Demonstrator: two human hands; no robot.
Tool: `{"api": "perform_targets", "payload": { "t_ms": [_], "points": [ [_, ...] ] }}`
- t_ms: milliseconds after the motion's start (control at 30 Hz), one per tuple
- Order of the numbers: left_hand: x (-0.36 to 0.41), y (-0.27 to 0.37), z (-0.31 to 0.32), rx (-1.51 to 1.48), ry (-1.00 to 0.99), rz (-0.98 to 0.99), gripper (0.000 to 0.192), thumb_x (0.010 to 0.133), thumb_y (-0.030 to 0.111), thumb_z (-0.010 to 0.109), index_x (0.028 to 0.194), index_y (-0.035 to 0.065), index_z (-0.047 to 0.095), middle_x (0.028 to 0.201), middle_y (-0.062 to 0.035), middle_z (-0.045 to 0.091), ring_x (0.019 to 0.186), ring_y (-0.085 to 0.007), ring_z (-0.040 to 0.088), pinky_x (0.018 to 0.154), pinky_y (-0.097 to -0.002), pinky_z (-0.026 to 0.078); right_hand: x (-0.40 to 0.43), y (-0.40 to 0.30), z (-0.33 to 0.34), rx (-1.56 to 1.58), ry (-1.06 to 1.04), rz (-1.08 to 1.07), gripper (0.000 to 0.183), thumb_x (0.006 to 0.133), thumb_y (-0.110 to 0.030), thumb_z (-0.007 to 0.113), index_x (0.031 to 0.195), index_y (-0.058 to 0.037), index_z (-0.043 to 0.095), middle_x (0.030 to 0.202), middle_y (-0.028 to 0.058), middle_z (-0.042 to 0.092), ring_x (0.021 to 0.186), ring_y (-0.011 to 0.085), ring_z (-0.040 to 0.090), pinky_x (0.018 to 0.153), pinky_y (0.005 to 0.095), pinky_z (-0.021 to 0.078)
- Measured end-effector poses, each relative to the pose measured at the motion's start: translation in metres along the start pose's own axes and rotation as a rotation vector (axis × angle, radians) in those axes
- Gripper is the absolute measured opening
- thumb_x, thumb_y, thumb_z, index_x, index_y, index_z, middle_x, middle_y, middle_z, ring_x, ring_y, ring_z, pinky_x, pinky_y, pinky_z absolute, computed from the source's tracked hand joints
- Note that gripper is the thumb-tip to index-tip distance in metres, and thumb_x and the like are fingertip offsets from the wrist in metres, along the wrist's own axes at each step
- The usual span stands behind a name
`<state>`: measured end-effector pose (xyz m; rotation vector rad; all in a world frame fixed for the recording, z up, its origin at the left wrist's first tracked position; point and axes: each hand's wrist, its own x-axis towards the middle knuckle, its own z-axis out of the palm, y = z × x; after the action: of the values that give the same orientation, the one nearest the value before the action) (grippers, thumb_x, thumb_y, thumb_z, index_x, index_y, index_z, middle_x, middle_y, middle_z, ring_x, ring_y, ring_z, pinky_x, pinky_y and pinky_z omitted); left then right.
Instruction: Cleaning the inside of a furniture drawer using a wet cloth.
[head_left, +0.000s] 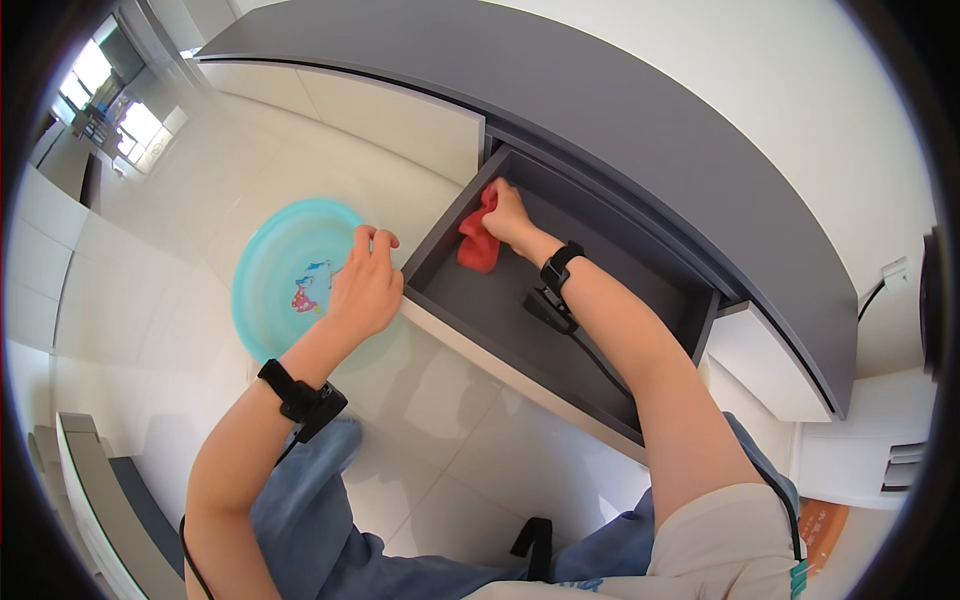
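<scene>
My right hand (511, 217) grips a red cloth (480, 244) inside a pulled-out dark grey drawer (525, 315). The cloth lies bunched against the drawer's left side wall, its lower end spread on the drawer bottom. My left hand (369, 283) is in front of the drawer's left front corner, fingers loosely bent and apart, with nothing seen in it. Partly beneath that hand, a turquoise plastic basin (259, 300) stands on the floor. A cartoon print shows on its bottom, and the hand hides part of its right side.
The drawer belongs to a low cabinet with a grey top (600, 112) and pale fronts (390, 120), set along a white wall. At right stands a white appliance or box (847, 457), with an orange packet (823, 534) below it. Glossy tiles (427, 427) cover the floor.
</scene>
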<state>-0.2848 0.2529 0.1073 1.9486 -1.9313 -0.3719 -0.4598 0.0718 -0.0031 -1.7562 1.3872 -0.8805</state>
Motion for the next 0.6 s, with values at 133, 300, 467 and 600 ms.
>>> {"api": "perform_targets", "payload": {
  "t_ms": [133,300,467,600],
  "points": [
    [-0.003,-0.006,0.003,0.006,0.046,0.027,0.032,0.078,0.002,0.043,0.109,0.0058,0.041,0.112,-0.0194,0.039,0.098,-0.0404,0.049,0.081,-0.0461,0.042,-0.007,-0.008,-0.017,0.063,-0.471,-0.013,0.026,0.065,0.003,0.058,0.09,-0.0022,0.051,0.095,0.0197,0.053,0.095,0.0392,0.052,0.083,0.0386,0.044],
    [-0.004,-0.004,0.002,-0.005,0.032,0.023,0.033,0.077,0.002,0.043,0.11,0.0058,0.041,0.112,-0.0191,0.039,0.099,-0.0402,0.049,0.081,-0.0461,0.042,-0.001,-0.006,-0.026,-0.238,0.224,-0.376,0.033,0.067,0.005,0.056,0.099,0.0031,0.046,0.108,0.0233,0.048,0.101,0.042,0.049,0.086,0.0429,0.0438],
    [-0.002,-0.008,0.003,0.033,0.038,0.051,0.031,0.078,0.005,0.047,0.109,0.0055,0.04,0.112,-0.017,0.04,0.095,-0.0378,0.052,0.075,-0.0461,0.046,0.007,-0.01,-0.015,-0.352,0.138,-0.246,0.04,0.068,0.001,0.062,0.104,0.0036,0.045,0.114,0.0238,0.049,0.109,0.0408,0.049,0.091,0.0425,0.0434],
    [-0.003,-0.006,0.002,0.023,0.04,0.057,0.031,0.078,0.004,0.047,0.109,0.0054,0.04,0.112,-0.017,0.04,0.095,-0.0379,0.052,0.076,-0.0464,0.046,0.012,0.003,-0.018,-0.434,-0.069,-0.103,0.048,0.067,-0.004,0.066,0.108,0.0056,0.044,0.114,0.025,0.051,0.109,0.0391,0.05,0.093,0.0409,0.0435]
  ]
}}
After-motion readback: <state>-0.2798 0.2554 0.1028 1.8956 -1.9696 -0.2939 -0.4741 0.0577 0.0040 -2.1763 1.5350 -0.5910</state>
